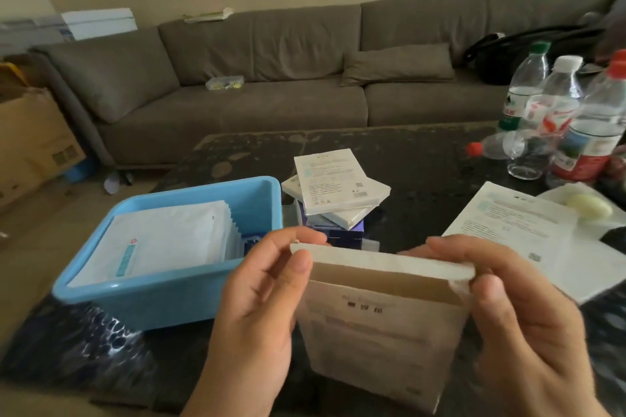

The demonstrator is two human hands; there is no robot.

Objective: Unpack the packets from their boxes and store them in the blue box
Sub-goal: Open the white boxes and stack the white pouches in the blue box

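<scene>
Head view: both hands hold 1 flat white box (382, 322) upright over a dark table (423, 152), the left hand (261, 308) pinching its top-left corner, the right hand (515, 315) its top-right corner. A blue box (162, 294) at left holds white packets (162, 240); a stack of boxes (335, 193) stands behind; bottles (559, 118) stand at right.

No print is resolving into readable words. The box (382, 325) held between the fingers is showing a short dark line of blurred characters just below its open flap. The stacked boxes (333, 188) beyond the fingertips and the flattened box (528, 237) are carrying print too small to read.
</scene>
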